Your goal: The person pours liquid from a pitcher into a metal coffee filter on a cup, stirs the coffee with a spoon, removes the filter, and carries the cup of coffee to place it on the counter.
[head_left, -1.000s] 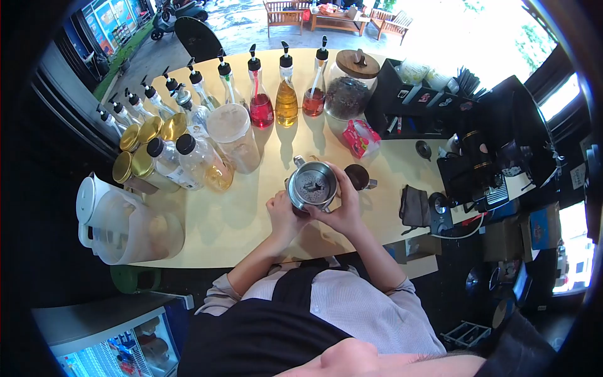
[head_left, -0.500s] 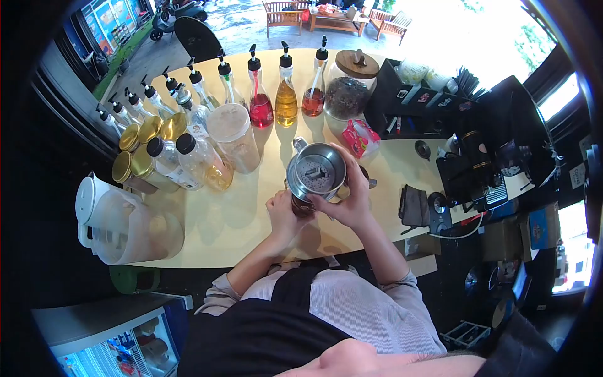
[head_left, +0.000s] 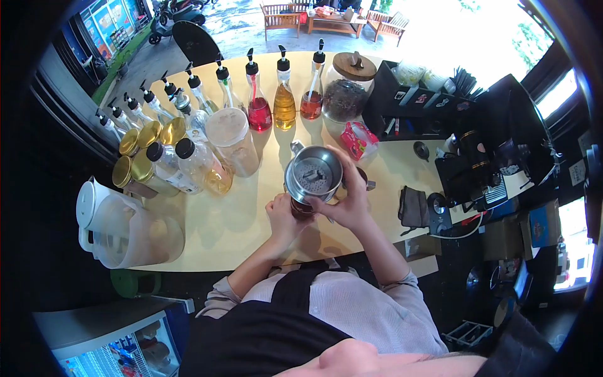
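A metal phin coffee filter (head_left: 312, 174) with a perforated inside sits over a small glass (head_left: 301, 210) of dark brown liquid, in the middle of the view. My right hand (head_left: 350, 200) is closed around the filter's right side, thumb at the near edge. Below it, my left hand (head_left: 282, 217) wraps the glass from the left. The filter's underside and most of the glass are hidden. Just right of my right hand, a metal handle (head_left: 370, 185) pokes out from something dark that the hand partly covers.
Pump-top syrup bottles (head_left: 259, 113) curve along the table's far edge. To the left are gold-lidded jars (head_left: 143, 164), capped bottles (head_left: 206, 169) and a plastic pitcher (head_left: 135, 229). A wood-lidded jar (head_left: 347, 97), a pink packet (head_left: 360, 141) and a black organizer (head_left: 408, 100) stand beyond my right hand.
The camera view has shifted very slightly. Both hands keep the same hold on the phin filter and the glass, with hardly any movement.
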`<state>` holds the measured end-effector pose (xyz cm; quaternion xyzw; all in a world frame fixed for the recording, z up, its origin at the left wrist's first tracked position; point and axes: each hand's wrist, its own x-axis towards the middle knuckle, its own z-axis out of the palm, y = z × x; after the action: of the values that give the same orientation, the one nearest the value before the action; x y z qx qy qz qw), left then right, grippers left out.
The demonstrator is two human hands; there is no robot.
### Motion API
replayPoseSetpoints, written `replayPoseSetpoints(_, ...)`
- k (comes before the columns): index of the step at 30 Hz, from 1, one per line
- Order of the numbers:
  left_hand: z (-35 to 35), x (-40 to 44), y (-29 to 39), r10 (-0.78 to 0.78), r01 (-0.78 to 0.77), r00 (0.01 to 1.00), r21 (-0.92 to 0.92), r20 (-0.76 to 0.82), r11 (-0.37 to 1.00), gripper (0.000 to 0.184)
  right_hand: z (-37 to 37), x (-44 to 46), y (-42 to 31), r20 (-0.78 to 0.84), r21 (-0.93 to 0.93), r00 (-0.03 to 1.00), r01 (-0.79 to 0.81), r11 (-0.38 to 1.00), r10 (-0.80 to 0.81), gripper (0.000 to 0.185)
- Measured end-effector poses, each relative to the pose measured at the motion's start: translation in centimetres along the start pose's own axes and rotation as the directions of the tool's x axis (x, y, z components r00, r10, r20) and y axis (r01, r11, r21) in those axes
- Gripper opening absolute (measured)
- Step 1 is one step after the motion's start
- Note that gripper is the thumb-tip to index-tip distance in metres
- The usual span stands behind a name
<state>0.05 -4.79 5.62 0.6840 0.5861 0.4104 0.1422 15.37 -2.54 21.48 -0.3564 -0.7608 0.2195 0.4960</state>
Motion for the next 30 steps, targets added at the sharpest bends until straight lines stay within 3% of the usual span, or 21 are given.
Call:
replayPoseSetpoints(3, 0.1, 0.1, 0.0, -0.043, 0.046, 0.999, -0.12, 0.024, 0.992, 0.071, 0.8, -1.3, 0.8, 0.018, 0.006, 0.999, -0.03, 1.0, 0.03, 0.088)
replayPoseSetpoints(10, -0.2, -0.1, 0.1, -0.015, 0.015, 1.0, -0.027, -0.001, 1.0, 0.072, 1.9, -3.9, 2.6, -0.034, 0.046, 0.989, -0.139, 0.989, 0.141, 0.086)
replayPoseSetpoints(13, -0.1, 0.0, 0.3, -0.008, 0.008, 1.0, 0.025, 0.001, 1.0, 0.074, 0.0, -3.4, 2.8, -0.041, -0.072, 0.993, -0.112, 0.991, 0.109, 0.086)
replayPoseSetpoints(15, -0.1, 0.0, 0.5, 0.001, 0.0, 1.0, 0.033, -0.027, 0.999, 0.074, -1.0, -3.1, 2.8, -0.127, 0.008, 0.949, -0.29, 0.957, 0.289, 0.086)
replayPoseSetpoints(16, -0.2, 0.0, 0.5, 0.018, -0.017, 0.999, 0.035, -0.029, 0.999, 0.074, -1.4, -3.1, 3.7, -0.201, -0.096, 0.97, -0.158, 0.983, 0.137, 0.085)
replayPoseSetpoints(23, -0.3, 0.0, 0.8, 0.038, -0.036, 0.998, 0.042, -0.041, 0.998, 0.074, -2.2, -5.7, 7.4, -0.376, -0.291, 0.905, -0.322, 0.901, 0.202, 0.086)
replayPoseSetpoints(30, -0.4, 0.0, 0.9, 0.017, -0.017, 1.0, 0.022, -0.016, 1.0, 0.075, -1.7, -7.2, 9.3, -0.42, -0.312, 0.889, -0.331, 0.891, 0.183, 0.086)
